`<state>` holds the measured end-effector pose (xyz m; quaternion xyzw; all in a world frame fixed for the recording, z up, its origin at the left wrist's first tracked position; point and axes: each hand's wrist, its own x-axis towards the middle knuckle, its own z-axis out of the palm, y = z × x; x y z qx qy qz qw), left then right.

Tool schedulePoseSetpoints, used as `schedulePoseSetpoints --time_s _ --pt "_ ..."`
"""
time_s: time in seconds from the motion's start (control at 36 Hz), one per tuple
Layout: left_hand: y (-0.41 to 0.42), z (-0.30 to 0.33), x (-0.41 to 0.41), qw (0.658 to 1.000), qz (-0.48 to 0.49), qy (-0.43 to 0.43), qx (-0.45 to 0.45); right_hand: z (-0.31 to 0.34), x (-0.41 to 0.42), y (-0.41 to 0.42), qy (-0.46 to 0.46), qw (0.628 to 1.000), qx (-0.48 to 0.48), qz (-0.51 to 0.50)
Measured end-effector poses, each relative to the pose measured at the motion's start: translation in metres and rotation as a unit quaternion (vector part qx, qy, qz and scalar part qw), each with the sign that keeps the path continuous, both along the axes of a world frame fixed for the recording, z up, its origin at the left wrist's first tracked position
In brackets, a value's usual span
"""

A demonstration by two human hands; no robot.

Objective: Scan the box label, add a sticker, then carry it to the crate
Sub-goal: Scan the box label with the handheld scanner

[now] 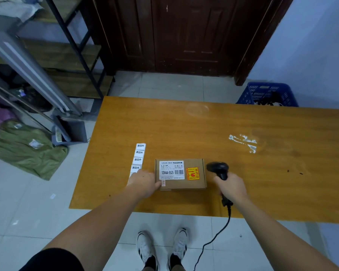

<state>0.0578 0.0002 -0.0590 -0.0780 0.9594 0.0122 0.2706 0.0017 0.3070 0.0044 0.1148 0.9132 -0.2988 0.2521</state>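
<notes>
At an orange wooden table (184, 124) near a dark door (184, 32), a left hand (143, 183) presses curled fingers against a labelled cardboard box (181, 174) while the right hand (232, 187) grips a barcode scanner (219, 170) beside it, a blue crate (268, 93) behind.

I can read "12V4A 48W" and "12V4A-5525" on the box's white label (171, 170); the sticker strip (138, 155) says "退回件".
</notes>
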Motion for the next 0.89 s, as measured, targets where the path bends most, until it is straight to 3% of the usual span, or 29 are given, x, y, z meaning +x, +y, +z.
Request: schedulePoseSetpoints --time_s 0.31,0.89 --pt "0.003 0.002 0.002 1.000 0.006 -0.016 0.001 -0.052 -0.008 0.070 -0.061 0.992 0.105 -0.028" --pt "0.007 0.004 0.005 1.000 0.014 -0.015 -0.013 -0.061 -0.007 0.074 -0.093 0.991 0.100 -0.002"
